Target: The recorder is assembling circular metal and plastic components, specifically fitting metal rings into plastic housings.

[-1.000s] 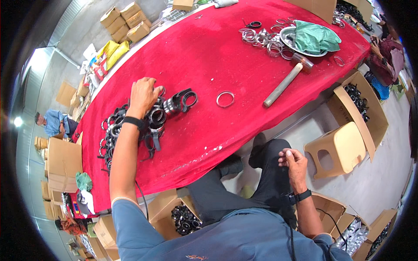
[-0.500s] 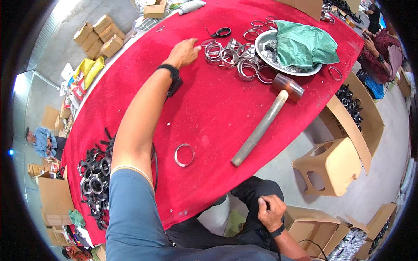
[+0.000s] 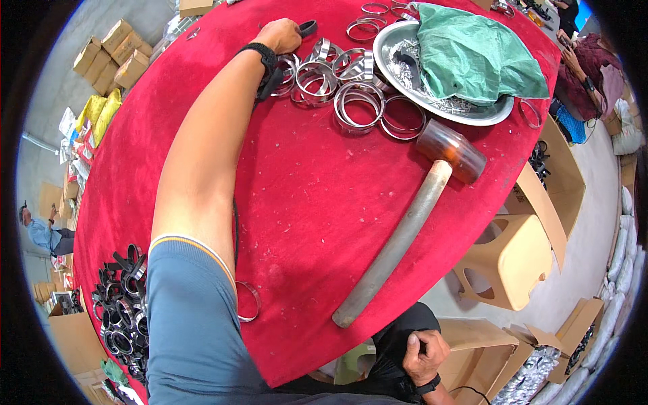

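My left arm stretches over the red-covered table to its far side. There my left hand (image 3: 280, 35) is curled at a black ring-shaped clamp (image 3: 308, 28), which sticks out past the fingertips; the grip itself is partly hidden. Just right of the hand lies a loose pile of shiny metal rings (image 3: 316, 79). My right hand (image 3: 426, 356) rests closed by my knee, with nothing visible in it. A single metal ring (image 3: 248, 302) lies near the front edge, partly behind my left sleeve.
A mallet (image 3: 405, 236) lies across the table's right side. Beyond it stands a metal basin (image 3: 499, 116) of small silvery pieces, half covered by green cloth (image 3: 476, 57). Black clamps (image 3: 121, 317) are heaped at left. A beige stool (image 3: 506, 263) and cartons stand at right.
My left hand has moved farther out to the black clamp and closed at it. The whole view has shifted, with the table things appearing larger. My right hand stays by the knee.
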Tool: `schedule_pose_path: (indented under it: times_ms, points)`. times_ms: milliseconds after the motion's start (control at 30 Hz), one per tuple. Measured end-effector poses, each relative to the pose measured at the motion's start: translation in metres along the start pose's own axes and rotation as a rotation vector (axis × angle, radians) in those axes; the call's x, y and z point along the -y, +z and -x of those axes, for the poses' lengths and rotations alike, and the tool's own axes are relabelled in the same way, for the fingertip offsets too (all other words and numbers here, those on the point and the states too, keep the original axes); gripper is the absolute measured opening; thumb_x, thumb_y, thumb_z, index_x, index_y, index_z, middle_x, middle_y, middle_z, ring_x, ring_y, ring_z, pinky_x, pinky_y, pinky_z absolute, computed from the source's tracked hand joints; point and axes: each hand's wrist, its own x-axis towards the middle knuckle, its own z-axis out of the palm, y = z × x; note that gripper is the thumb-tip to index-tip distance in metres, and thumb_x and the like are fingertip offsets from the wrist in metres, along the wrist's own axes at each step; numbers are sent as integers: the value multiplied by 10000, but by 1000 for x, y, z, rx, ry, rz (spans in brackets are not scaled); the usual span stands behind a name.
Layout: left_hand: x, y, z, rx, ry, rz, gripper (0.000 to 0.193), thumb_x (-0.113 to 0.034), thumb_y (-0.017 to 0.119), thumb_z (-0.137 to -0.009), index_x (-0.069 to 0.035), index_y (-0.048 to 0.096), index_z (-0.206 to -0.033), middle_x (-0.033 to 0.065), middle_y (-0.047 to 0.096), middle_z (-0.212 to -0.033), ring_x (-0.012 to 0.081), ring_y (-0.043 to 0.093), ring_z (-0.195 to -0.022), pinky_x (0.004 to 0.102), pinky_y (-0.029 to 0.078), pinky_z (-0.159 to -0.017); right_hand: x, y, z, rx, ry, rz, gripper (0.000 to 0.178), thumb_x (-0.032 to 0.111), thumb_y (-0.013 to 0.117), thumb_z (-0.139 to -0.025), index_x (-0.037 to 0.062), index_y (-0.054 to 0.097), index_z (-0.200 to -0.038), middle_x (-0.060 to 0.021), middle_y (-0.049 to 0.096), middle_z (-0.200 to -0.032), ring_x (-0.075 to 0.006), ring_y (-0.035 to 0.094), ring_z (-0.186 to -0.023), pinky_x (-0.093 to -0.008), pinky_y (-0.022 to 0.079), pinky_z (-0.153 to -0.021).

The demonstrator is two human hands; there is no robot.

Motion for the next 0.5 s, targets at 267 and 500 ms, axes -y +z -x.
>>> schedule_pose_path:
  times_ms: [267, 500]
  points:
    - [13, -57, 109, -288, -241, 380, 323, -291, 741, -959, -48, 767, -1171, 246, 757, -1006, 433, 741, -981, 518, 562, -878, 3, -3, 6, 58, -88, -162, 68, 25, 718, -905, 17, 653, -888, -150, 669, -776, -331, 658, -681, -404, 509, -634]
    - [1, -160, 273, -378, -214, 417, 370, -348, 684, -1023, -34, 744, -1210, 262, 748, -1058, 465, 708, -1027, 530, 548, -889, 22, -6, 13, 42, -225, -254, 72, 28, 768, -857, 41, 698, -867, -132, 698, -776, -329, 685, -667, -414, 537, -613]
